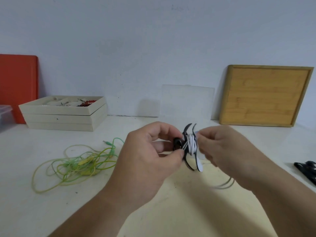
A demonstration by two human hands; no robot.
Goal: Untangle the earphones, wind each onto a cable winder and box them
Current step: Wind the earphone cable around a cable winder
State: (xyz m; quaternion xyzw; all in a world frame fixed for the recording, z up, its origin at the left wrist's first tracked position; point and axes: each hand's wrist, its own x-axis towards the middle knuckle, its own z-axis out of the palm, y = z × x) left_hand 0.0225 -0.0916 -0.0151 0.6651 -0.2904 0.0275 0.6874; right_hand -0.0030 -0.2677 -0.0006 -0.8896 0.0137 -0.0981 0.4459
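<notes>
Right now both hands are up over the table, working one black winder mid-frame.

- Left hand: fingers curled, thumb and fingertips pinching the winder's left side. Firm grip, not open.
- Right hand: fingers bunched tight, pinching the white earphone cable right at the winder's right side.
- The white cable sits in several turns round the winder's waist, between the fins. A loose loop of it hangs below-right of the winder, under the right wrist, blurred.
- Can't tell what the small round black part on the winder's left is, against the left fingertips.

Everything else, relative to the winder:
- green-yellow earphones: tangled heap on the table, well to the left and lower, jack end pointing up-left.
- spare winders: black, far right and lower, cut off by the frame edge.
- clear sheet: directly behind, leaning on the wall.
- wooden tray: behind-right, leaning on the wall.
- stack of cream trays: behind-left, with beads and small bits in the top one.
- orange board: far left, behind that stack.
</notes>
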